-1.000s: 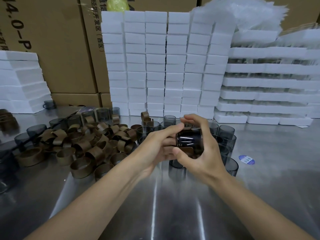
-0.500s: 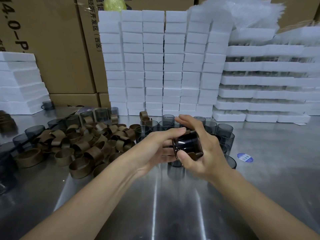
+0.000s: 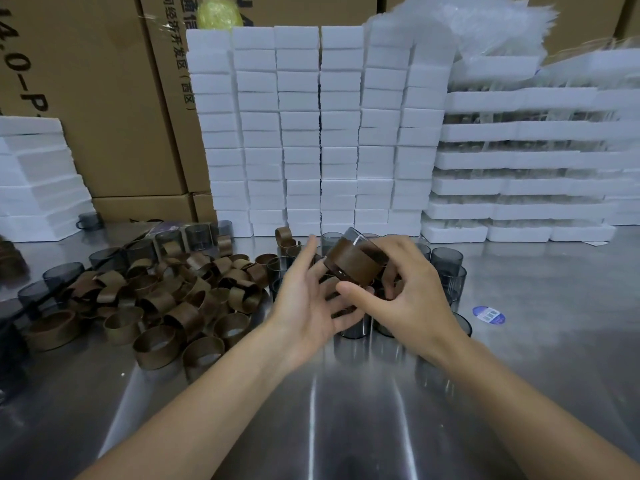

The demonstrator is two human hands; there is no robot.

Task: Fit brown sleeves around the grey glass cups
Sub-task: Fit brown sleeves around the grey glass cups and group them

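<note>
**One sleeved cup in hand, a heap of sleeves at its left**

The right hand (image 3: 408, 299) holds one grey glass cup (image 3: 349, 239) tilted above the tabletop (image 3: 346, 427). Its fingers curl over the cup's far side and its thumb lies beneath. One brown sleeve (image 3: 356, 259) wraps the cup's middle. The left hand (image 3: 304, 306) is spread with straight fingers just beside the cup's lower end; whether it touches the glass cannot be told.

To the left lies a heap of loose sleeves (image 3: 166, 299), several dozen and too overlapped for an exact count. About six bare cups stand in a back row (image 3: 197, 233) behind the heap. A cluster of bare cups (image 3: 446, 261) stands under and behind the hands, partly hidden, so it cannot be counted. One round blue sticker (image 3: 488, 315) lies to the right.

The tabletop is polished steel that mirrors the cups and arms. At its back edge white foam blocks (image 3: 301, 133) rise in six columns. To the right are foam trays (image 3: 519, 161) in about seven layers, topped with clear plastic bags (image 3: 467, 22). Brown cardboard boxes (image 3: 104, 98) fill the wall behind.
</note>
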